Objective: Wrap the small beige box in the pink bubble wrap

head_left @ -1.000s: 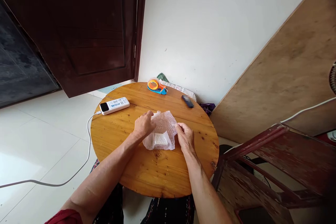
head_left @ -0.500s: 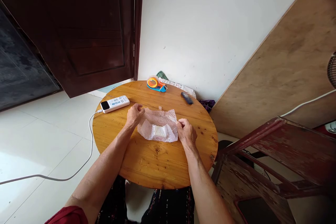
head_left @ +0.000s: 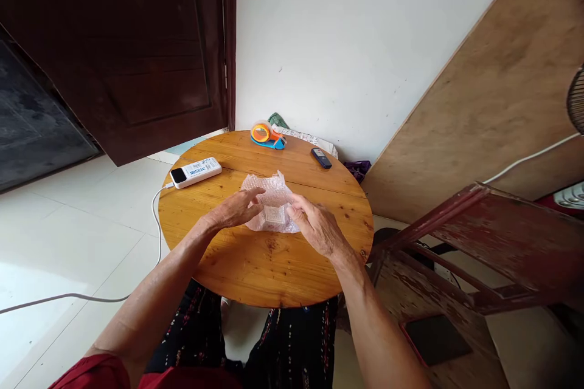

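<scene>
Bubble wrap (head_left: 267, 184), one sheet: crumpled, spread about mid-surface (head_left: 274, 282). Pale packet (head_left: 274, 215), one, small: on the wrap's near part, film partly around it; lettering illegible.

Left hand (head_left: 241, 207): half open, thumb and fingers apart at the wrap's left side; no grip visible, contact uncertain. Right hand (head_left: 314, 225): at the wrap's right side, fingers loosely curved; whether film is pinched, cannot tell.

Hazards, as judged: packet skewing or sliding out, from uneven pull on the film; sides springing up, from the film's stiffness; white device (head_left: 196, 171) dragged over the left edge, from an arm catching its trailing cable (head_left: 68, 295).

Edges and room: tape dispenser (head_left: 269, 135) by the far edge; dark handset (head_left: 321, 158) by the far-right edge; both beyond the hands. Broadest bare wood: wrap to near edge. Leftward room: narrowed by the device.
</scene>
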